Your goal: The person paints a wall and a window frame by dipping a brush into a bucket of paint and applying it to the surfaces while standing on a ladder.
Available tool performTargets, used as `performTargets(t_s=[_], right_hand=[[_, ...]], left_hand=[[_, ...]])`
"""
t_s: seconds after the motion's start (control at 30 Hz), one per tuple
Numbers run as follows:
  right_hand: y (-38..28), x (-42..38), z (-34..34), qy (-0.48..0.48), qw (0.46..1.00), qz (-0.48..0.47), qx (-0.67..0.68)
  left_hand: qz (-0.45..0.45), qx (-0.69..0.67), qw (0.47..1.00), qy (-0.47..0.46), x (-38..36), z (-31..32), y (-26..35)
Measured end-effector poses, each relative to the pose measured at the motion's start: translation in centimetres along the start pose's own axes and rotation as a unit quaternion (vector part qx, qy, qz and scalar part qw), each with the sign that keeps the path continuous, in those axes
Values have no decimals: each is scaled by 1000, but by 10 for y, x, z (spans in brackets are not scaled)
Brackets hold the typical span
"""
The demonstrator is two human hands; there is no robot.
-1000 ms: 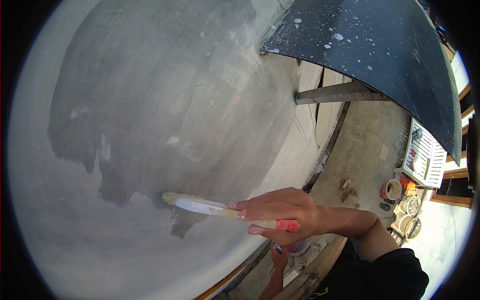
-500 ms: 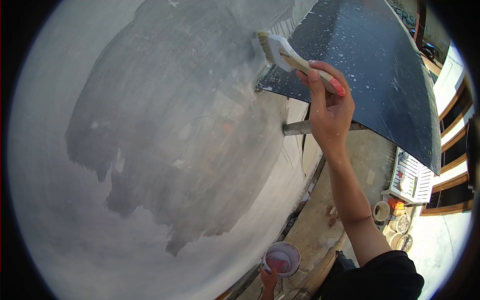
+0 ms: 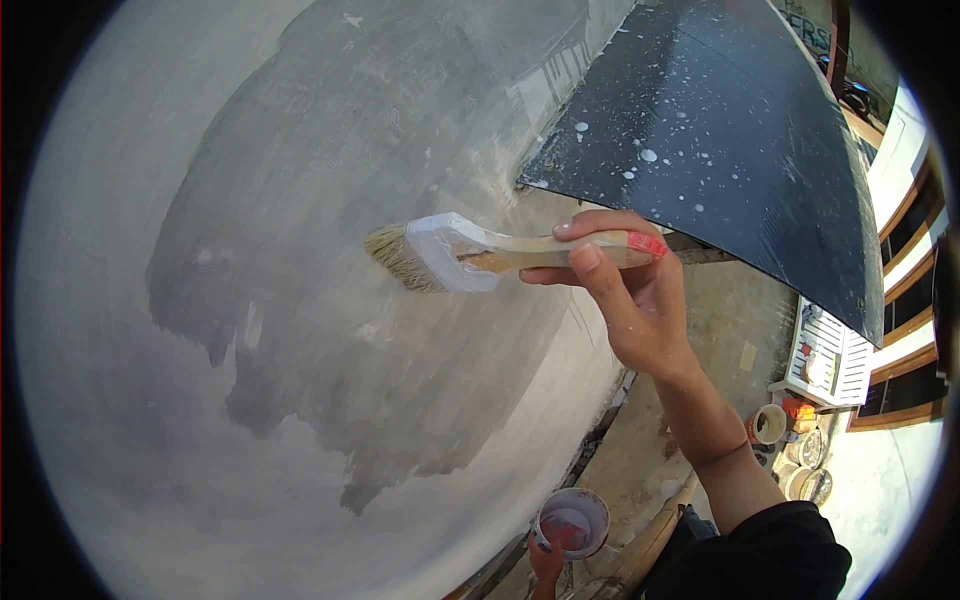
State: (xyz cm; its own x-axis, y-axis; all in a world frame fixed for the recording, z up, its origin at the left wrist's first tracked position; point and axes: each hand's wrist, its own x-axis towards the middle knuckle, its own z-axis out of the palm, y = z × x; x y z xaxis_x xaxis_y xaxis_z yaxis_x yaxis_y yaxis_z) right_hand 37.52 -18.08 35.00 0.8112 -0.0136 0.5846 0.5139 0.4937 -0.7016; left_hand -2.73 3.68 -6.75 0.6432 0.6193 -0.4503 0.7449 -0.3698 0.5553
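My right hand point(image 3: 640, 300) grips a wide paintbrush point(image 3: 450, 255) by its wooden handle, which has a red tip. Pale bristles point left and overlap the grey damp-looking area of the wall point(image 3: 330, 250). White paint coats the lower handle and the ferrule. At the bottom, my left hand point(image 3: 547, 565) is closed on the rim of a small bucket point(image 3: 598, 520), with pinkish-white liquid or residue inside; part of that hand is cut off by the frame edge.
A dark, paint-spattered sheet point(image 3: 720, 150) juts from the wall at upper right, above my right hand. Below lie a concrete floor point(image 3: 715, 310), a white slatted bench point(image 3: 835, 365), and several buckets point(image 3: 768, 424) beside an orange object point(image 3: 798, 410).
My right hand has brought the brush down and left, from beside the dark sheet's corner to the middle of the grey patch. The brush has turned nearly level. The bucket has shifted slightly right.
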Motion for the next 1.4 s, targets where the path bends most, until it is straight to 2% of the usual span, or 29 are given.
performTargets(t_s=[0.03,0.1,0.2,0.3,0.43,0.53,0.6,0.67,0.8,0.9,0.97,1.0,1.07,1.13,1.2,1.27,1.33,1.37,1.4], right_hand=[[0,14,-5,29,999,27,32],[1,39,-19,101,995,16,-12],[3,66,-36,203,976,-40,-65],[21,90,-59,228,936,-151,-221],[36,99,-57,224,939,-110,-235],[26,64,-24,188,947,-83,-247],[17,31,-4,144,972,-109,-150],[7,1,4,66,981,-122,-133],[1,-12,-2,-21,995,-93,-38],[-4,16,-18,68,996,-45,-27],[-1,35,-26,147,985,-53,-75],[0,39,-27,164,979,-68,-97],[9,36,-14,177,970,-94,-139],[16,16,0,179,958,-127,-188],[30,-16,25,92,953,-216,-192],[22,-55,50,-12,953,-202,-225],[7,-87,71,-98,968,-169,-159],[10,-103,86,-90,971,-194,-108],[7,-113,93,-146,969,-180,-82]], left_hand=[[11,10,1000,11,0,2,-3],[-2,5,1000,4,0,1,-7],[9,12,1000,13,1,3,-13],[12,8,1000,11,3,2,-15],[-2,6,1000,3,2,1,-8],[10,-1,1000,12,0,1,-3],[7,-12,1000,10,-1,2,0],[8,-11,1000,9,-3,2,0],[12,-4,1000,3,-6,-4,17],[18,-8,1000,-1,-9,-7,23],[18,-4,1000,10,-12,-5,17],[17,2,1000,21,-12,-3,10],[-59,-5,998,-17,-14,-8,24],[-57,-3,998,-26,-14,-8,23],[-105,-1,993,-52,-22,-23,54],[-99,7,995,-28,-21,-18,48],[-80,13,997,-2,-20,-6,31],[-44,20,999,13,-17,5,15],[-13,28,999,27,-15,15,0]])
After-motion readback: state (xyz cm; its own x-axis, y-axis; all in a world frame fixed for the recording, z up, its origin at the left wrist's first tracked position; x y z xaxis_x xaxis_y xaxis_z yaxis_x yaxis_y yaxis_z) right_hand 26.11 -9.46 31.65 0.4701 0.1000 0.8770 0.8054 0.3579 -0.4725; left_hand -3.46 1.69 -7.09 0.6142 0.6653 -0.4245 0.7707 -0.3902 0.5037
